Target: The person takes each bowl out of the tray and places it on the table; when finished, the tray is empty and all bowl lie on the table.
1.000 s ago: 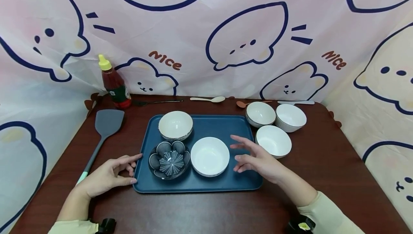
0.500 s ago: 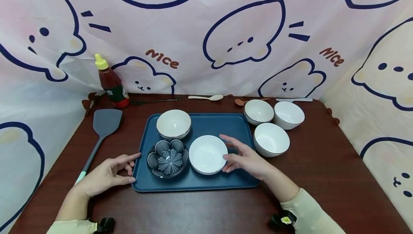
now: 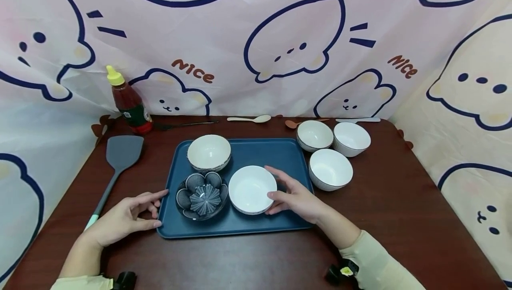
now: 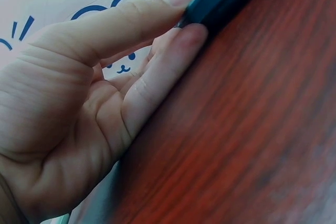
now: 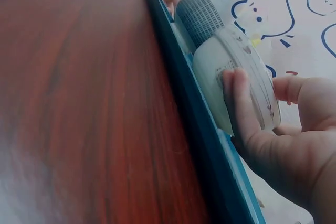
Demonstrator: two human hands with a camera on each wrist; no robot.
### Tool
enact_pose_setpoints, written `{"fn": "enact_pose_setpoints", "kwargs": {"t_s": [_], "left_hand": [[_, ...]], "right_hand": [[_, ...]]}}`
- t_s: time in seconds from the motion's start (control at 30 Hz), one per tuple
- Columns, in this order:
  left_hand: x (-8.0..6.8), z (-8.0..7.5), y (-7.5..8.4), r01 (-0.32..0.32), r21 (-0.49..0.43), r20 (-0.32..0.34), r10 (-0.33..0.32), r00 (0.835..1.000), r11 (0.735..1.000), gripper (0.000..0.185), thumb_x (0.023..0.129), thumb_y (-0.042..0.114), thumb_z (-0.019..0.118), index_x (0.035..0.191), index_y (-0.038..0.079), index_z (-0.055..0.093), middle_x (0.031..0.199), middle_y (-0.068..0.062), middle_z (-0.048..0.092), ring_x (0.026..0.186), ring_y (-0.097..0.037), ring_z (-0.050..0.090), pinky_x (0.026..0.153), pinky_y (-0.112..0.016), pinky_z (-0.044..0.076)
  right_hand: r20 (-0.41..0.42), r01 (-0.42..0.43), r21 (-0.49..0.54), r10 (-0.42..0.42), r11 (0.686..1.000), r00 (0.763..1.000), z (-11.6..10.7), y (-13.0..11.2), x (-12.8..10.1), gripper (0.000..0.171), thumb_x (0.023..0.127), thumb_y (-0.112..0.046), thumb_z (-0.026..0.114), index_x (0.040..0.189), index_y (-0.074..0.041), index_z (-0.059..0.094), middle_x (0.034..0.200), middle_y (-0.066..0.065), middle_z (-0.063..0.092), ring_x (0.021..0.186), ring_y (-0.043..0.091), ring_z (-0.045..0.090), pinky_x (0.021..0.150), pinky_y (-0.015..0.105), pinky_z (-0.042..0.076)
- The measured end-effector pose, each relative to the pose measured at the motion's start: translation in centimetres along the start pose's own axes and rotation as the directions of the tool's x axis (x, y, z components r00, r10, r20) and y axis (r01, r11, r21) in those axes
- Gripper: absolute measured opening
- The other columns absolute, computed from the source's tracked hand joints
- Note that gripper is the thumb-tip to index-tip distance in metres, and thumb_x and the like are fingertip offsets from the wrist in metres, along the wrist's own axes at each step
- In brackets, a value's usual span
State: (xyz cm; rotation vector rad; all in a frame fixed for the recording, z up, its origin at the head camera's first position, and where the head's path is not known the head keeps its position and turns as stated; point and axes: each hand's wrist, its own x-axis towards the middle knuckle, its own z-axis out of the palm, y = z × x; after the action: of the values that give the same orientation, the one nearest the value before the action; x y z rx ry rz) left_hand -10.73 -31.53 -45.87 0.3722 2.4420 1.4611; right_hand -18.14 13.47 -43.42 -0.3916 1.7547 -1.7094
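At the tray's front middle sits a white bowl (image 3: 252, 189). My right hand (image 3: 296, 199) holds its right side, fingers around the outer wall and thumb by the rim; the right wrist view shows fingertips against the bowl's side (image 5: 210, 66). To its left stands a dark flower-shaped bowl (image 3: 202, 195), with a cream bowl (image 3: 209, 152) behind. My left hand (image 3: 124, 216) touches the left edge of the blue tray (image 3: 276, 152) with spread thumb and index finger. In the left wrist view, two digits of my left hand (image 4: 94, 87) meet the tray rim (image 4: 210, 1).
Right of the tray are a cream bowl (image 3: 314, 135) and two white bowls, one behind (image 3: 352, 138) and one nearer (image 3: 330, 169). A spatula (image 3: 120, 156) lies left, below a sauce bottle (image 3: 130, 105). A pale spoon (image 3: 250, 118) and other cutlery line the back edge.
My right hand has moved left, from above the tray's right part to the white bowl's side, and has taken hold of it. My left hand stays on the tray edge. The head view has shifted slightly.
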Motion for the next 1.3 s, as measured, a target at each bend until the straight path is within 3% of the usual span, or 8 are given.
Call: {"fn": "enact_pose_setpoints", "kwargs": {"t_s": [0.27,0.67,0.93,1.17,1.3], "left_hand": [[-0.4,-0.1,0.0,0.007,-0.031,0.011,-0.007,1.0,0.999,0.072,0.087,0.015,0.077,0.148,0.0,0.043,0.105,-0.013,0.055,0.089,-0.012,0.061,0.071,-0.024,0.055],[-0.8,-0.6,0.1,-0.001,0.012,-0.008,0.001,1.0,1.0,0.069,0.087,0.015,0.077,0.147,0.002,0.046,0.105,-0.011,0.056,0.089,-0.011,0.06,0.069,-0.025,0.052],[-0.7,-0.7,0.4,-0.068,-0.014,0.003,0.068,0.998,0.998,0.067,0.088,0.008,0.075,0.147,-0.001,0.044,0.105,-0.011,0.055,0.089,-0.011,0.059,0.068,-0.024,0.052],[-0.6,-0.2,0.1,-0.057,-0.043,0.011,0.058,0.998,0.997,0.068,0.088,0.009,0.075,0.148,-0.001,0.044,0.106,-0.013,0.054,0.089,-0.011,0.059,0.069,-0.024,0.054],[-0.4,-0.1,0.2,-0.044,-0.044,0.01,0.044,0.999,0.998,0.068,0.088,0.011,0.075,0.148,0.0,0.044,0.106,-0.014,0.054,0.09,-0.011,0.059,0.069,-0.024,0.054]], "right_hand": [[-0.046,-0.027,0.004,0.027,1.0,0.999,0.5,-0.7,-0.3,0.074,0.095,-0.002,0.06,0.157,-0.027,0.029,0.147,0.022,0.028,0.082,0.033,0.073,0.075,0.041,0.06],[-0.047,0.016,-0.035,-0.018,0.999,0.999,-1.4,-4.2,-2.5,0.072,0.095,-0.002,0.06,0.156,-0.028,0.031,0.155,0.019,0.026,0.088,0.032,0.072,0.074,0.041,0.06],[-0.084,0.069,-0.018,-0.07,0.997,0.994,-3.9,-6.6,-4.7,0.072,0.097,0.0,0.057,0.158,-0.023,0.027,0.155,0.021,0.027,0.083,0.029,0.073,0.073,0.037,0.06],[-0.11,0.094,-0.056,-0.1,0.994,0.989,-7.0,-7.5,-7.2,0.07,0.099,-0.002,0.057,0.159,-0.022,0.026,0.148,0.017,0.033,0.084,0.027,0.073,0.075,0.037,0.06],[-0.113,0.124,-0.079,-0.133,0.989,0.985,-9.6,-7.5,-8.8,0.068,0.1,0.0,0.053,0.159,-0.019,0.024,0.153,0.009,0.025,0.085,0.023,0.073,0.074,0.032,0.06]]}}
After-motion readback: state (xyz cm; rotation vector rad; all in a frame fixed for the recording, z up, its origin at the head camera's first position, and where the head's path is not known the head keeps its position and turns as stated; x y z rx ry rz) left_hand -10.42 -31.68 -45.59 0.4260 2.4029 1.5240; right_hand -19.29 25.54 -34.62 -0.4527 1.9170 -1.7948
